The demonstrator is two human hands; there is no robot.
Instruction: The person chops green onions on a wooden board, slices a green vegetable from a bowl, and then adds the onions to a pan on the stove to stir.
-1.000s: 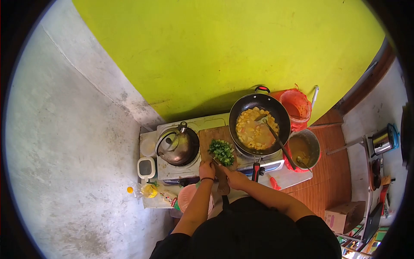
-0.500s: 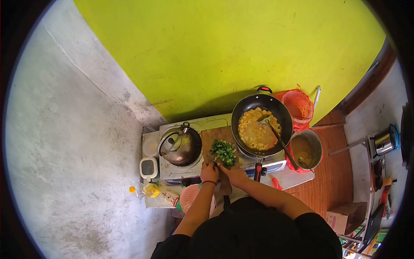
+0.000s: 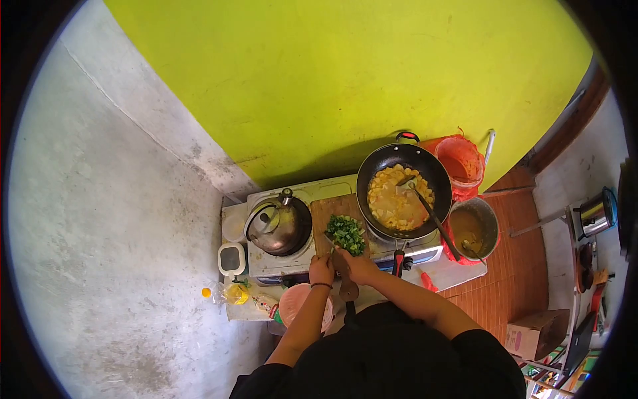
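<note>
Chopped green leaves (image 3: 346, 234) lie heaped on a wooden cutting board (image 3: 323, 211), which rests on the stove between the kettle and the wok. My left hand (image 3: 321, 271), with a dark band at the wrist, is closed at the board's near left side; what its fingers hold is hidden. My right hand (image 3: 359, 268) is closed at the near right side, its fingertips close to a knife blade (image 3: 329, 238) that points up and left beside the leaves. The knife's grip is not plainly visible. A brown rounded handle end (image 3: 348, 290) shows below my hands.
A metal kettle (image 3: 278, 223) stands on the left burner of the stove (image 3: 264, 266). The black wok (image 3: 376, 161) holds yellow pieces in liquid and a spatula (image 3: 435, 221). At right are a red bucket (image 3: 460, 161) and a pot of brownish liquid (image 3: 488, 216). A pink basin (image 3: 296, 307) sits near my left forearm.
The knife blade shows more clearly above my left hand, pointing up and left. My left hand sits slightly lower and apart from the right. The board and leaves stay nearly in place.
</note>
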